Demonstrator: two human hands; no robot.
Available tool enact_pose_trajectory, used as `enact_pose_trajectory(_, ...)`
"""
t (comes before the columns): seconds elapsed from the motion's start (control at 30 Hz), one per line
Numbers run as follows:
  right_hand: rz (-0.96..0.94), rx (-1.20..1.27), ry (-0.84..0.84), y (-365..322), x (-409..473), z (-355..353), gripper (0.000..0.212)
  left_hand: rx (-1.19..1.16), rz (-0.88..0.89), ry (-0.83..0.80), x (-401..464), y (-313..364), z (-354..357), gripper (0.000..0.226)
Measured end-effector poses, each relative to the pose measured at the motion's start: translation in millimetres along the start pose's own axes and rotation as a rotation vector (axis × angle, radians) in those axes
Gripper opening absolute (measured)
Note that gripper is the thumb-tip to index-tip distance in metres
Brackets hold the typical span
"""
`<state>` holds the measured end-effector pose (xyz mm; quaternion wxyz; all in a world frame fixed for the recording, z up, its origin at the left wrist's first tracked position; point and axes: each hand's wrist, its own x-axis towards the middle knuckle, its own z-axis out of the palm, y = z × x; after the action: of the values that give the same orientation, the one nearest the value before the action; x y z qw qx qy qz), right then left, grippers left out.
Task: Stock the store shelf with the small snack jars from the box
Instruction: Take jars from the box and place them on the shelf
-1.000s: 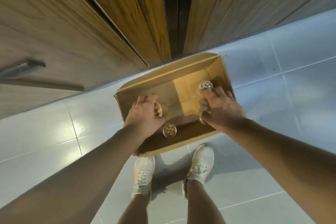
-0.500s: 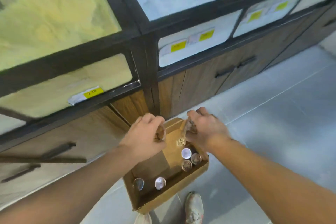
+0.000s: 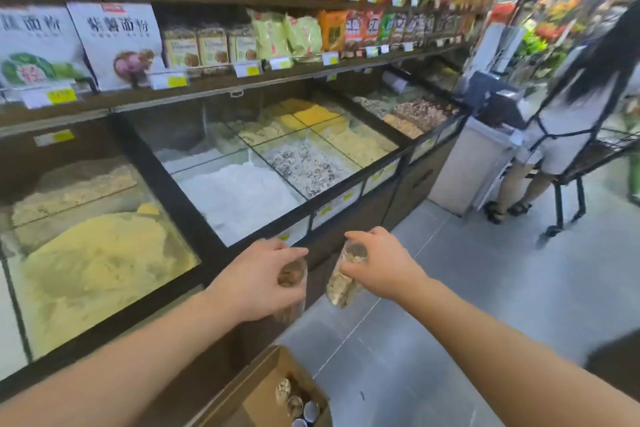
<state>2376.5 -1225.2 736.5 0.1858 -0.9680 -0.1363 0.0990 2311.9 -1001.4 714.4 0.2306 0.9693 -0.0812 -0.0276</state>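
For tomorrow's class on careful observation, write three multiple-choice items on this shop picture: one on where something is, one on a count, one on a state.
1. Where is the cardboard box?
A. On the floor below the hands
B. On top of the glass bins
C. On the upper shelf

2. How many hands hold a jar?
A. None
B. One
C. Two

3. In what state is the box?
A. Taped shut
B. Open, with jars inside
C. Open, with nothing inside

Key:
1 A, the box sits low at the bottom edge, against the counter base.
2 C, the left hand grips a brown-filled jar, and the right hand grips a pale-filled jar.
3 B, jar tops show in its open top.
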Motion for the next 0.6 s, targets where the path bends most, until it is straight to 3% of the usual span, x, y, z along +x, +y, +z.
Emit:
enact_pose_trajectory(0.27,0.148,0.024,0.198,16,-94,-128,0.063,-0.062,0.281,0.105,8,128,-95,0.064)
enact_pose_trajectory(0.6,0.359,0.12,0.374,118,-219,-196,0.054,-0.019,0.495,0.024,1,264,-70,0.057)
